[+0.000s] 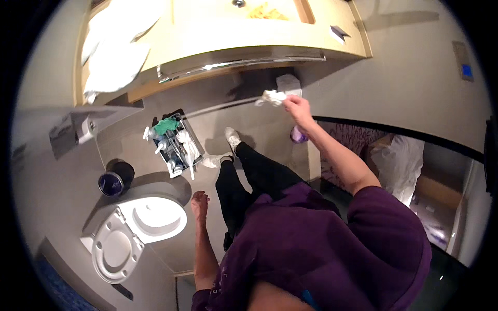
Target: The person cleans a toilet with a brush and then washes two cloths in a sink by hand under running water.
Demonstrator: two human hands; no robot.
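My right hand (pixel 298 110) is stretched out before me, its fingers closed on a crumpled white tissue or cloth (pixel 273 98). Behind the crumpled piece, a white bag-like item (pixel 289 84) lies low under the counter. My left hand (pixel 200 204) hangs near the toilet, its fingers loosely curled; whether it holds anything does not show. On the floor ahead of my left side stands a tray-like caddy (pixel 198 149) with a green cloth (pixel 166 126), white cloths or gloves (pixel 188 144), bottles and a white-handled brush (pixel 191 167).
A washbasin counter (pixel 233 39) with white towels (pixel 116 58) spans the front. The open toilet (pixel 159 217) and a dark bin (pixel 116 178) are at the left. A purple item (pixel 298 135) lies by the doorway or glass edge at the right.
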